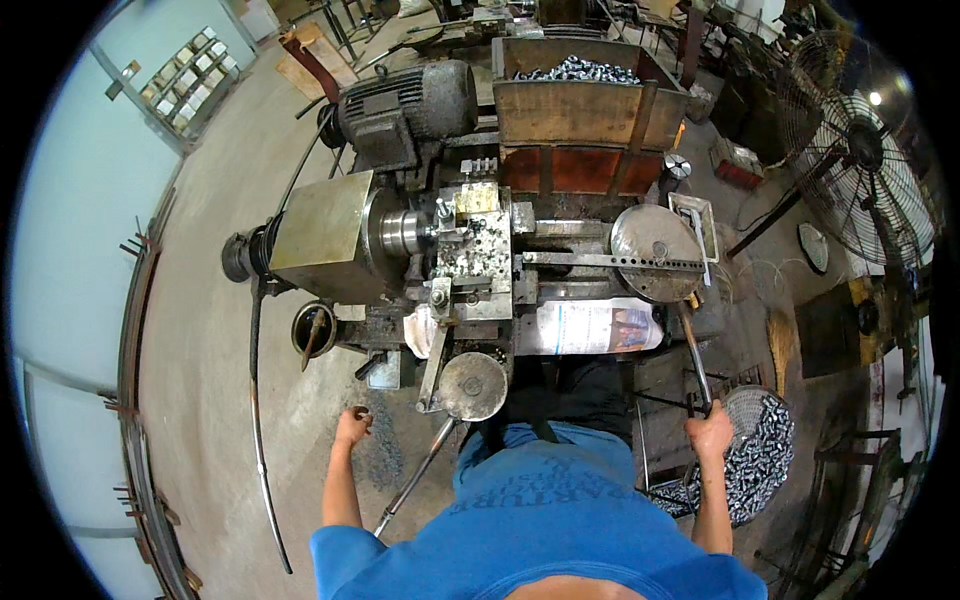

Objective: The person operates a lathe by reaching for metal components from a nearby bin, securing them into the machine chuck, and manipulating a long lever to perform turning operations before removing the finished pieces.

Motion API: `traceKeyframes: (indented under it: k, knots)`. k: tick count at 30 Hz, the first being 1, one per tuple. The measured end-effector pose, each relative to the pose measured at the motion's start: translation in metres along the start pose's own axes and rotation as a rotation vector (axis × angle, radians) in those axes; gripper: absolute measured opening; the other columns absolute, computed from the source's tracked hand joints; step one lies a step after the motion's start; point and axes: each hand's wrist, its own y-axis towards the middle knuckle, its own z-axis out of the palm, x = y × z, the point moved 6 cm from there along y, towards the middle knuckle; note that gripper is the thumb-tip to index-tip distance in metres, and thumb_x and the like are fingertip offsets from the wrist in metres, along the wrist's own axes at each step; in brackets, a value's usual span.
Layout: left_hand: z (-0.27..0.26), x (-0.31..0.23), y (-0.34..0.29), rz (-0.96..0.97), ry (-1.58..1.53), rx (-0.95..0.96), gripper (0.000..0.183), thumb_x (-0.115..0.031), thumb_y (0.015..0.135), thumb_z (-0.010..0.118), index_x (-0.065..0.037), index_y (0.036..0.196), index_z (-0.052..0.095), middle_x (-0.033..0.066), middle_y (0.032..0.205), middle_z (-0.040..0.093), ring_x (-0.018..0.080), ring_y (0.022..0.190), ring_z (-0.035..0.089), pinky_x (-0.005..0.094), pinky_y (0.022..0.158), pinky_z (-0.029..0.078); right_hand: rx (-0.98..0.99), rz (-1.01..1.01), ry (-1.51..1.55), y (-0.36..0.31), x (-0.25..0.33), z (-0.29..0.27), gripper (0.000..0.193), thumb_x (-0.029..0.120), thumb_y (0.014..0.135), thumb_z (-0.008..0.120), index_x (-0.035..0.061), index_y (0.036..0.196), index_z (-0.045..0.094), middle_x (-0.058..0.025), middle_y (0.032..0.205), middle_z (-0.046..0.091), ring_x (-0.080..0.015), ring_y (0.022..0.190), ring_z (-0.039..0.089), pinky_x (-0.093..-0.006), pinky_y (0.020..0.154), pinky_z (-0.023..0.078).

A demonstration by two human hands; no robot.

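One head-worn fisheye view, downward and forward, close above blue shirt (545,515), machine (490,245) beyond.

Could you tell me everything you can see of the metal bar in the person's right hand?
The metal bar is slim and straight, shiny gray toward its near end and duller brown toward its far end. It slants from beside the near edge of the round plate down to the right hand, which grips its near end. How its far end is fastened isn't clear.

Lt blue wall (80,250), conc. flr (205,400)
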Motion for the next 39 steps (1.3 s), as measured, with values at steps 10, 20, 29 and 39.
traceKeyframes:
  k: [10, 20, 29, 39]
  knots:
    - [-0.013, 0.000, 0.005, -0.052, -0.044, 0.051, 0.035, -0.010, 0.074, 0.061, 0.006, 0.106, 0.058, 0.0158, 0.075, 0.064, 0.0191, 0.054, 0.062, 0.0316, 0.054, 0.049, -0.033, 0.006, -0.225, 0.080, -0.050, -0.004, 0.039, 0.030, 0.062, 0.061, 0.0064, 0.092, 0.058, -0.0178, 0.088, 0.061, -0.0364, 0.076, 0.060, -0.0465, 0.067, 0.047]
    - [-0.061, -0.104, 0.045, 0.257, 0.496, -0.343, 0.042, -0.030, 0.077, 0.061, -0.007, 0.112, 0.057, 0.0165, 0.096, 0.063, 0.0311, 0.089, 0.060, 0.0391, 0.073, 0.049, -0.271, 0.200, -0.354, 0.224, -0.010, -0.021, 0.054, 0.024, 0.064, 0.062, 0.0082, 0.114, 0.051, -0.0135, 0.109, 0.054, -0.0284, 0.111, 0.045, -0.0575, 0.094, 0.027]
    - [0.015, -0.120, 0.052, -0.034, 0.595, -0.622, 0.045, -0.047, 0.079, 0.053, -0.003, 0.085, 0.058, 0.0178, 0.082, 0.063, 0.0340, 0.071, 0.062, 0.0425, 0.062, 0.050, -0.325, -0.166, 0.146, 0.106, 0.034, 0.034, 0.072, 0.019, 0.053, 0.059, 0.0027, 0.122, 0.046, -0.0194, 0.132, 0.037, -0.0376, 0.122, 0.033, -0.0461, 0.105, 0.021]
    - [-0.003, -0.093, 0.064, 0.340, 0.737, -0.414, 0.037, -0.041, 0.081, 0.053, -0.005, 0.090, 0.053, 0.0188, 0.082, 0.063, 0.0358, 0.073, 0.061, 0.0447, 0.064, 0.048, -0.167, -0.334, 0.409, 0.090, 0.083, -0.017, 0.043, 0.012, 0.057, 0.056, -0.0022, 0.097, 0.060, -0.0196, 0.103, 0.058, -0.0366, 0.095, 0.054, -0.0369, 0.084, 0.043]
